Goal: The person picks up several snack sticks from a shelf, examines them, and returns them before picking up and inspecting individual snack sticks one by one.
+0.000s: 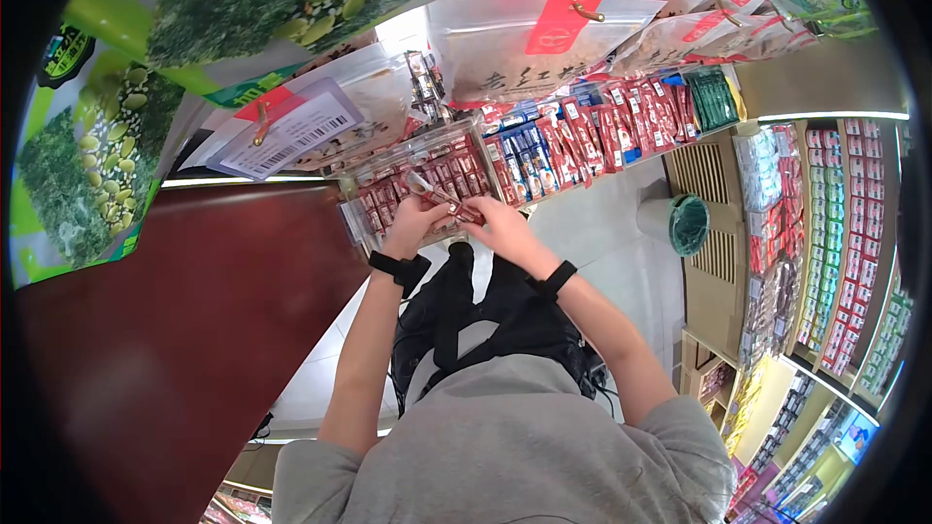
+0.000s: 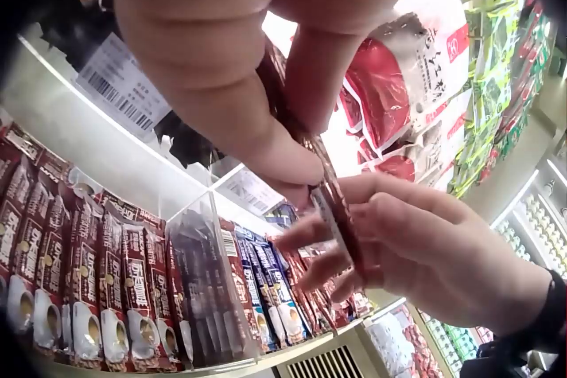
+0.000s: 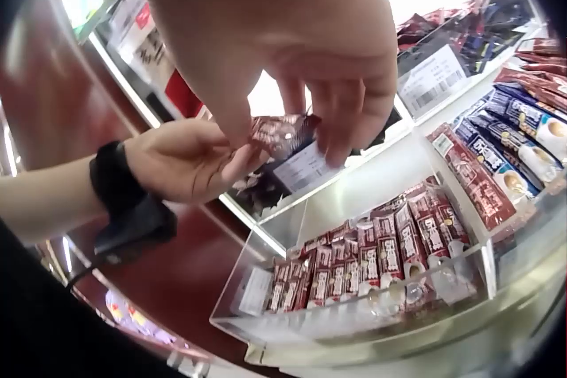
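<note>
Both hands hold one slim, dark-red drink sachet between them, above a clear bin. The left hand pinches it between thumb and fingers; in the left wrist view the sachet runs down from that pinch. At its lower end the right hand has thumb and fingers on either side. The right wrist view shows the shiny sachet between the right hand's thumb and fingers, with the left hand's fingertips at its other end. Below, the clear bin holds rows of similar dark-red sachets.
Blue sachets and red ones fill the shelf to the right. Large hanging bags crowd the space above on metal hooks. A dark-red panel lies left; a lined bin stands right.
</note>
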`<control>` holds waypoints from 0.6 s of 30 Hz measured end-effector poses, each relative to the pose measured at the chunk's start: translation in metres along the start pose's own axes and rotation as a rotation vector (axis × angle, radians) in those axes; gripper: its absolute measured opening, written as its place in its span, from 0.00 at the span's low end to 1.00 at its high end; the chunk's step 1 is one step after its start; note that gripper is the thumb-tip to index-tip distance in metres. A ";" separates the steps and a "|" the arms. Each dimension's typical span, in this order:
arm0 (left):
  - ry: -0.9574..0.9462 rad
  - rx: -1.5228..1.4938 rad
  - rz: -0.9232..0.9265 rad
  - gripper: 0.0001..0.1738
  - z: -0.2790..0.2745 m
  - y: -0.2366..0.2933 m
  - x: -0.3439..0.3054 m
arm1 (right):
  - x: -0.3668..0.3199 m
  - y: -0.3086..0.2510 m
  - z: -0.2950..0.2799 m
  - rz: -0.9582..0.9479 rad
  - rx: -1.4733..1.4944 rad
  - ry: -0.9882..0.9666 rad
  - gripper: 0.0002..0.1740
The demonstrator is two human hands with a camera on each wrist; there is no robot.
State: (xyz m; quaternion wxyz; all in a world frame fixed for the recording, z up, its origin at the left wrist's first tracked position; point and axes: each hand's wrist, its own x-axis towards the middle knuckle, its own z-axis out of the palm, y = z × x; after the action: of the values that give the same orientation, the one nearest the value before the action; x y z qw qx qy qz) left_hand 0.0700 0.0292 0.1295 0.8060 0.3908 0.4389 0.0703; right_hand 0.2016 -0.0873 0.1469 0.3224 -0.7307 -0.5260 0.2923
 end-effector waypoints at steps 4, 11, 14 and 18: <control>0.099 0.011 0.169 0.17 0.002 -0.006 0.003 | 0.007 0.020 -0.010 0.169 0.310 -0.126 0.09; 0.015 0.990 0.732 0.22 -0.015 0.009 -0.002 | 0.017 0.037 -0.033 -0.035 -0.012 -0.185 0.08; -0.204 0.945 0.329 0.16 -0.010 0.007 -0.002 | 0.028 0.033 -0.040 -0.145 -0.045 -0.264 0.07; -0.282 0.812 0.237 0.14 -0.008 -0.007 0.002 | 0.045 0.024 -0.048 -0.122 -0.029 -0.288 0.07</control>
State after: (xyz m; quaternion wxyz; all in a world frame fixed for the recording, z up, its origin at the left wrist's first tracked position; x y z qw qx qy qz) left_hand 0.0630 0.0296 0.1206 0.6257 0.7289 0.2688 -0.0698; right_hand 0.2645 -0.0576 0.1544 0.2502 -0.6525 -0.6143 0.3663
